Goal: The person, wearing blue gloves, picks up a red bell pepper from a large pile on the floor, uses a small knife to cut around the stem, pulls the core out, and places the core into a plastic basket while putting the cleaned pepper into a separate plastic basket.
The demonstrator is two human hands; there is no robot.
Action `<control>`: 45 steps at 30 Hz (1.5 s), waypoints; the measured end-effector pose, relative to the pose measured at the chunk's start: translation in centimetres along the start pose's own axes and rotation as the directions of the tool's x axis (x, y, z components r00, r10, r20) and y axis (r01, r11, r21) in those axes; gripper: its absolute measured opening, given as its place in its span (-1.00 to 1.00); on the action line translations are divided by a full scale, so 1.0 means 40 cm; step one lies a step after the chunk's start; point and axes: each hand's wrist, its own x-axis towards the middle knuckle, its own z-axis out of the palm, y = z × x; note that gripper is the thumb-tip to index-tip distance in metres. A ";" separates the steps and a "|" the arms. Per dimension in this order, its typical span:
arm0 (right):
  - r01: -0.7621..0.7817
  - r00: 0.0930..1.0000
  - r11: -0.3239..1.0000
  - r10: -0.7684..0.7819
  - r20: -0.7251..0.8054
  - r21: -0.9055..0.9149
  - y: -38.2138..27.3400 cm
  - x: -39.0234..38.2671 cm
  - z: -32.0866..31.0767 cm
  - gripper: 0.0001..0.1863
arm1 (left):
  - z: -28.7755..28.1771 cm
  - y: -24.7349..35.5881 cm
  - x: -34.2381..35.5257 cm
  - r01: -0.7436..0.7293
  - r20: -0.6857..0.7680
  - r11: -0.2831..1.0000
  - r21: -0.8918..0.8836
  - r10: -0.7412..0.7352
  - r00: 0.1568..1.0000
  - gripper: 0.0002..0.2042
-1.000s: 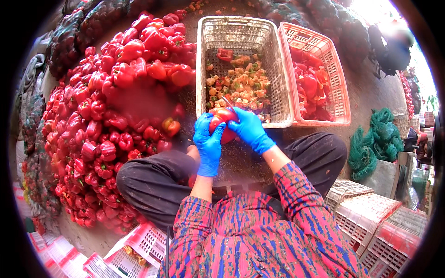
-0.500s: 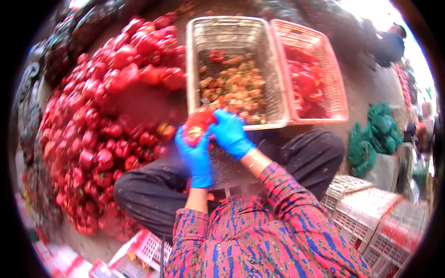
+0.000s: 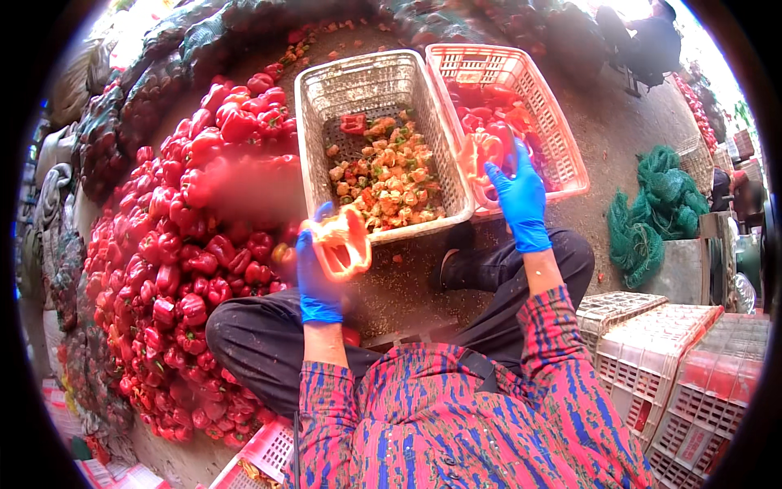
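Observation:
In my left hand (image 3: 316, 273), blue-gloved, is a hollowed half of a red bell pepper (image 3: 342, 244), its pale cut inside facing up. My right hand (image 3: 520, 191), gloved the same, reaches over the near end of a pink-red crate (image 3: 574, 155). Its fingers are curled against another cut red pepper piece (image 3: 482, 159), slightly blurred. More red pepper pieces (image 3: 529, 130) lie in that crate. Left of it stands a dirty white crate (image 3: 314, 106) holding many pepper cores with stems (image 3: 395, 175) and one red piece (image 3: 353, 124).
A large heap of whole red peppers (image 3: 191, 269) spreads on my left. Filled net sacks (image 3: 102, 138) line the far left. To my right are green netting (image 3: 660, 204) and stacked crates (image 3: 652, 342). A person (image 3: 656, 45) is at the far right.
The pepper that both hands held together is now in two pieces. My right hand has moved away to the right over the pink-red crate, while my left stays near the white crate.

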 end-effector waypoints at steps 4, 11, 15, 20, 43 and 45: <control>0.325 0.801 0.875 -0.456 0.387 0.358 -0.135 -0.095 0.049 -0.20 | 0.090 -0.054 -0.034 0.141 -0.075 0.987 0.075 -0.135 0.988 -0.34; 0.539 0.634 0.837 -0.474 0.612 0.090 -0.169 -0.196 0.154 -0.35 | 0.124 -0.058 -0.069 0.275 -0.077 0.950 0.150 -0.266 0.961 -0.49; 0.540 0.732 0.827 -0.554 0.396 0.158 -0.115 -0.233 0.207 -0.44 | 0.082 -0.096 -0.052 0.242 -0.089 0.962 0.123 -0.232 0.969 -0.58; 0.254 0.818 0.966 -0.238 0.524 0.042 -0.114 -0.260 0.257 -0.43 | 0.017 -0.108 -0.065 0.225 -0.188 0.970 0.092 -0.205 0.960 -0.66; 0.262 0.847 0.948 -0.316 0.428 0.181 -0.141 -0.178 0.307 -0.42 | 0.017 -0.094 -0.109 0.354 -0.288 0.932 0.079 -0.319 0.903 -0.66; 0.135 0.967 0.910 -0.207 0.149 0.392 -0.112 -0.136 0.319 -0.41 | 0.039 -0.095 -0.094 0.173 -0.351 0.982 0.071 -0.137 0.926 -0.65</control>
